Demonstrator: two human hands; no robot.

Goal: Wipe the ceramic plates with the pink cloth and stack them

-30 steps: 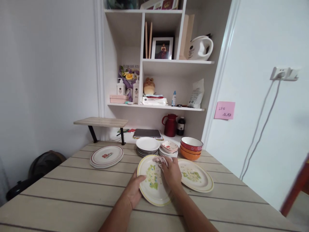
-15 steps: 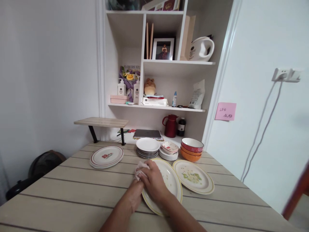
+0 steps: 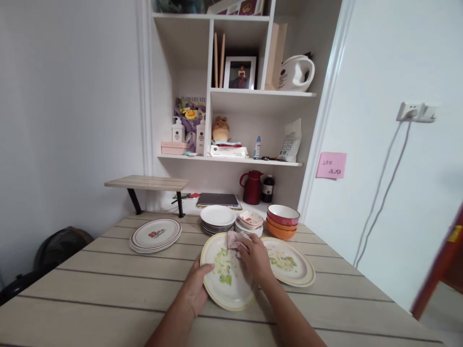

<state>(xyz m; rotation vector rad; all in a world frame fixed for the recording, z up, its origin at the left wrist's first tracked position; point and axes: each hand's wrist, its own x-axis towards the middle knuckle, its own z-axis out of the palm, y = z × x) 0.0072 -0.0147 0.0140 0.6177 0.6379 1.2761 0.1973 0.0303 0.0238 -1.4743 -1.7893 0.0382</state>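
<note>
A cream plate with a yellow rim and a green floral print (image 3: 223, 279) lies on the wooden table (image 3: 108, 294) in front of me. My left hand (image 3: 197, 288) grips its near left rim, thumb on top. My right hand (image 3: 255, 258) is closed on a pale pink cloth (image 3: 233, 238) and presses it against the plate's far right part. A second plate of the same kind (image 3: 291, 267) lies just to the right of my right hand.
Red-rimmed plates (image 3: 155, 234) are stacked at the left. Behind are a stack of white plates (image 3: 217, 219), small dishes (image 3: 250, 221) and red and orange bowls (image 3: 282, 221). A shelf unit (image 3: 235, 96) rises behind the table, with a red jug (image 3: 252, 187) at its foot.
My right hand with the cloth swept from the plate's left rim back to its far right side. The plate's floral face shows again. The left hand stayed on the rim.
</note>
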